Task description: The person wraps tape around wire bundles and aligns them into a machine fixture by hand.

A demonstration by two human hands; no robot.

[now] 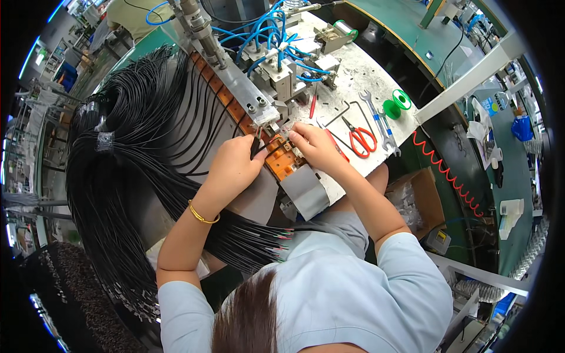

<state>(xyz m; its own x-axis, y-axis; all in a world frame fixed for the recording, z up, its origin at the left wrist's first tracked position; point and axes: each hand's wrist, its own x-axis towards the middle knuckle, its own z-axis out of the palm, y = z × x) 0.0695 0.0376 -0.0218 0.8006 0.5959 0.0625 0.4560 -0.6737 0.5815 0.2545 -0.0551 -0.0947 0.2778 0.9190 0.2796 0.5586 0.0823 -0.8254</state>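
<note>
Beneath the machine's metal head (259, 109), both my hands work at an orange fixture block (285, 160). My left hand (234, 166) is closed on a slim dark tool (256, 143) with a metal tip, at the block's left side. Across from it, my right hand (318, 148) is closed, thumb and fingertips pinched together over the block. What lies in that pinch is too small to make out. Several black cables cross the orange rail (220, 91) that runs up and left from the block. A grey plate (306, 193) covers the block's near end.
A thick bundle of black cables (126, 76) hangs at the left, with loose ends (276, 238) across my lap. On the white bench (359, 65) lie red-handled scissors (362, 142), wrenches (376, 117) and a green spool (397, 105). Blue air tubes (273, 35) rise behind; a cardboard box (425, 200) stands right.
</note>
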